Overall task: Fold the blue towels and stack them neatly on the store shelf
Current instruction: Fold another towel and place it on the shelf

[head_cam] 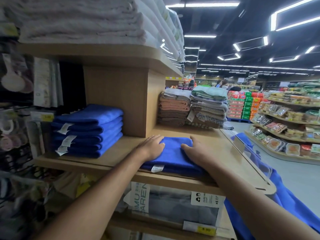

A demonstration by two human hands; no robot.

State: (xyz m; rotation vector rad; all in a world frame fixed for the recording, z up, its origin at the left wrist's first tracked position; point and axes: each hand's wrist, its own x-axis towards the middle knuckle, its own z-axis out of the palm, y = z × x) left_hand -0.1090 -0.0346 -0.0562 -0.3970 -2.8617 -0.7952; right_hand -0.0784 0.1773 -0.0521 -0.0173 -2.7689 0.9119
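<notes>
A folded blue towel (173,155) lies flat on the wooden shelf (119,153), its white label hanging at the front edge. My left hand (152,147) rests flat on the towel's left side, fingers straight. On the towel's right side lies my right hand (194,149), fingers stretched out over the cloth. To the left on the same shelf stands a neat stack of several folded blue towels (88,130) with white labels showing. More blue cloth (284,193) hangs loose below the shelf's right end.
A wooden divider (117,101) stands behind the towel. Stacks of brown and grey towels (192,108) sit at the back right. Pale towels (83,19) fill the upper shelf. Boxed goods (173,203) sit below. Food racks (285,122) line the aisle at right.
</notes>
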